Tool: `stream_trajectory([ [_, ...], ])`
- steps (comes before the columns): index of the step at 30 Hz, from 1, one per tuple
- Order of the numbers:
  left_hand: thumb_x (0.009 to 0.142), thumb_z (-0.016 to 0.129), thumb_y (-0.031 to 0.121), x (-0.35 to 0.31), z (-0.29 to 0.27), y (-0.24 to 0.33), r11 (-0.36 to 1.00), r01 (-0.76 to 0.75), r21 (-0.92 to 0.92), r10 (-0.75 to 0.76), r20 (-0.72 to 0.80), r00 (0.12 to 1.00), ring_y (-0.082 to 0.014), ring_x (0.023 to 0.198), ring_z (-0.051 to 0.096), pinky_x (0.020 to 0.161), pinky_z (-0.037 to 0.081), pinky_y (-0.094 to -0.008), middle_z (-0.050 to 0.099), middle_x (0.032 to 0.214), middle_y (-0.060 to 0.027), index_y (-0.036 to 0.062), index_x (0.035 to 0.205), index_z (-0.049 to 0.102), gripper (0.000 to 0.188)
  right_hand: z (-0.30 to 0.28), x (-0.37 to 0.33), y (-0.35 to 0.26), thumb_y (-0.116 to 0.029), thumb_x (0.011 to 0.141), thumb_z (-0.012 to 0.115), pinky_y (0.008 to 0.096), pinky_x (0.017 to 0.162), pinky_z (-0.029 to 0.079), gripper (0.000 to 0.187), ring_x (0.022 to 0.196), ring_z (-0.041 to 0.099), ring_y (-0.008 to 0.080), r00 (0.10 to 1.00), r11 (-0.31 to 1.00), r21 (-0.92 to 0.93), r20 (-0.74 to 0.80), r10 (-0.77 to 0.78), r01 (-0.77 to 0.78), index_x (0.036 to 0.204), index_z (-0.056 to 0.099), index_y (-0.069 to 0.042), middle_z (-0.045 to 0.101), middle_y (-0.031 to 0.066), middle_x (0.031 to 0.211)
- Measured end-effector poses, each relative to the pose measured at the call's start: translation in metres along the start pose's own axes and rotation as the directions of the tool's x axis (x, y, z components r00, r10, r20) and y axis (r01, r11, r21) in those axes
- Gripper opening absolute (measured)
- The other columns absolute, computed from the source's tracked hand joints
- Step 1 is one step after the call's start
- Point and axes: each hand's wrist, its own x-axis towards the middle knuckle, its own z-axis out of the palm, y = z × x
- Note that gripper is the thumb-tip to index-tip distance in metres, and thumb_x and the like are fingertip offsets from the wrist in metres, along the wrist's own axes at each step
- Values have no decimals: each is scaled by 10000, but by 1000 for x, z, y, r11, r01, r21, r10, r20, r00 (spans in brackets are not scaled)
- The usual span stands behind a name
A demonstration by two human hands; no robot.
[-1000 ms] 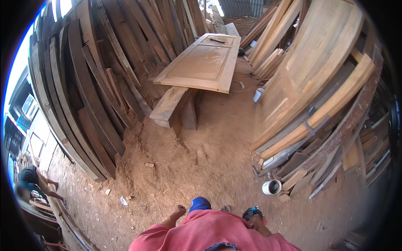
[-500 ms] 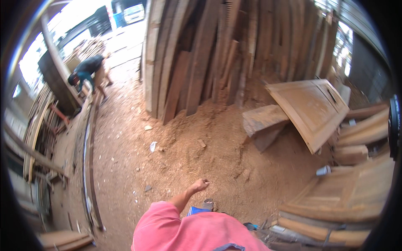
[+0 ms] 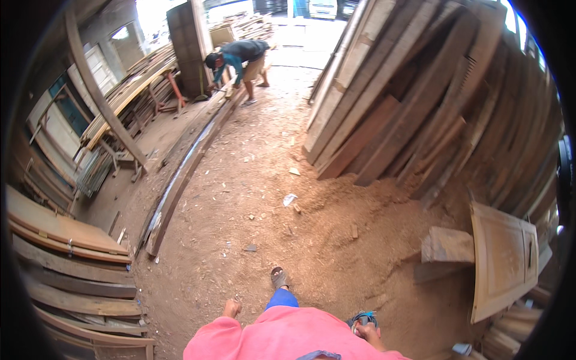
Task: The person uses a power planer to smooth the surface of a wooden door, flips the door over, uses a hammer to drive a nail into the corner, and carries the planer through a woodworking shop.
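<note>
Since the earlier frame the view has swung left: the wooden door panel [image 3: 503, 261] now sits at the right edge, and the distant person [image 3: 239, 60] has come toward the top centre. Nearest, at the lower edge, the person in a pink top shows both hands empty. The left hand [image 3: 230, 309] hangs at the side, fingers loosely curled, grasping nothing. The right hand [image 3: 363, 327] is also low, half hidden by the sleeve, so I cannot tell whether it is clenched or released; it lies just above a sandalled foot [image 3: 362, 317]. The other foot [image 3: 279, 278] steps forward on the sawdust floor [image 3: 258, 198]. Beyond it a scrap of paper [image 3: 289, 199] lies on the ground. To the right, the door panel rests against a wood block [image 3: 447, 245]. Behind, leaning planks [image 3: 390, 102] stand in a stack. On the left, stacked boards [image 3: 66, 240] lie flat. Farthest off, the other person bends over timber.
</note>
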Motion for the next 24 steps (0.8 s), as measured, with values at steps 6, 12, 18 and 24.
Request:
stream_trajectory([
  [6, 794, 569, 104, 26, -26, 48, 993, -94, 67, 83, 155, 984, -181, 523, 566, 467, 437, -341, 614, 632, -88, 71, 717, 655, 120, -19, 34, -145, -267, 790, 759, 426, 554, 510, 360, 682, 675, 242, 987, 901, 418, 152, 55, -115, 944, 688, 50, 694, 141, 808],
  [12, 740, 630, 85, 111, -164, 178, 919, -139, -370, 102, -117, 988, -186, 546, 585, 485, 456, -344, 630, 667, -88, 52, 864, 665, 133, -24, 32, -335, -417, 730, 781, 408, 694, 519, 533, 840, 672, 240, 981, 978, 78, -13, -191, 192, 1022, 707, 23, 701, 155, 942],
  [18, 764, 623, 126, 204, -275, 333, 867, -204, -455, 79, -278, 957, -208, 819, 660, 673, 513, -344, 696, 885, -116, 65, 1083, 652, 326, -49, 71, -530, -223, 704, 826, 425, 668, 518, 453, 785, 664, 247, 972, 938, 297, 93, -217, 180, 969, 666, 109, 686, 137, 933],
  [24, 773, 633, 180, 250, -343, 441, 895, -204, -396, 127, -211, 969, -202, 875, 669, 742, 525, -344, 712, 927, -120, 74, 1021, 695, 276, -100, 107, -713, -235, 716, 791, 466, 690, 534, 489, 841, 682, 292, 966, 972, -65, 145, -214, 225, 1047, 660, 99, 690, 183, 972],
])
